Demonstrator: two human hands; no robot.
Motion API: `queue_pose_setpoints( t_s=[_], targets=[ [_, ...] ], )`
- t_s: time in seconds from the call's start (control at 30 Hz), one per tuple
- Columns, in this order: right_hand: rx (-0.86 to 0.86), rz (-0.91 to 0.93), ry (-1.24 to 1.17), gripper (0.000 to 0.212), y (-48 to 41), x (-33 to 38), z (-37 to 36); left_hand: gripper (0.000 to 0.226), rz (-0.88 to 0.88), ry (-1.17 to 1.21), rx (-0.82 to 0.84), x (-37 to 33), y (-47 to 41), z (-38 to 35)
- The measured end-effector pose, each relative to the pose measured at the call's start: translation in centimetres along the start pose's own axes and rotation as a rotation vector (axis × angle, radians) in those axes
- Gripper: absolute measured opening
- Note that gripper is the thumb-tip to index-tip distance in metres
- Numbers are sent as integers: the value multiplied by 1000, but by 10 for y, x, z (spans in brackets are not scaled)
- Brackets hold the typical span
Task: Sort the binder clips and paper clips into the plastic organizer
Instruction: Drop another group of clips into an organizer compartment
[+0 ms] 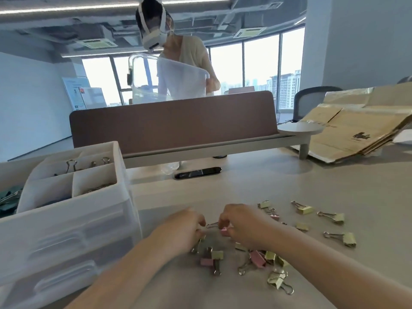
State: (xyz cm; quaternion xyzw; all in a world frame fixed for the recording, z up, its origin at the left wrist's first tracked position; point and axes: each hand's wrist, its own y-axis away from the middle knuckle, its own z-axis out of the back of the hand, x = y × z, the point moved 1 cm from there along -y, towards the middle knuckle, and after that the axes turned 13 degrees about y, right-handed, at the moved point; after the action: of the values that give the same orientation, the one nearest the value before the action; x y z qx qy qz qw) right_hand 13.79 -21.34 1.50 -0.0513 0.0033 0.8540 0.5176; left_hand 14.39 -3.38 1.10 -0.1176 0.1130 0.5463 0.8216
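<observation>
Pale green and pink binder clips (pixel 258 258) lie scattered on the desk in front of me, with several more green ones (pixel 338 237) off to the right. My right hand (pixel 243 224) pinches a pink binder clip (pixel 224 230) by its body. My left hand (pixel 185 230) has curled fingers touching that clip's wire handle (pixel 213 225). The white plastic organizer (pixel 66 219) stands at the left, with clips in its open top compartments (pixel 93 186) and drawers below.
A brown desk divider (pixel 174 121) runs across the back. A dark phone (pixel 198 172) lies in front of it. Flattened cardboard (pixel 356 128) is stacked at the back right. Behind the divider a person wearing a headset holds a clear plastic bin (pixel 160 79).
</observation>
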Motion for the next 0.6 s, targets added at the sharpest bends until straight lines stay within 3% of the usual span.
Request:
queue_pose_setpoints(
  t_s=[0.1,0.27,0.37,0.5,0.6],
  targets=[
    [19,44,-59,27,5,2,-5,30,31,-38,30,-1,-5,-13],
    [57,125,-96,16,18,14,-6,6,87,32,33,0,-7,-28],
    [56,149,-66,14,22,21,-8,13,59,56,-28,-3,-4,-30],
    [22,118,-104,32,20,24,-19,4,56,169,-102,-6,1,-27],
    [38,73,-50,29,19,22,-27,6,27,230,-146,-10,6,-25]
  ],
)
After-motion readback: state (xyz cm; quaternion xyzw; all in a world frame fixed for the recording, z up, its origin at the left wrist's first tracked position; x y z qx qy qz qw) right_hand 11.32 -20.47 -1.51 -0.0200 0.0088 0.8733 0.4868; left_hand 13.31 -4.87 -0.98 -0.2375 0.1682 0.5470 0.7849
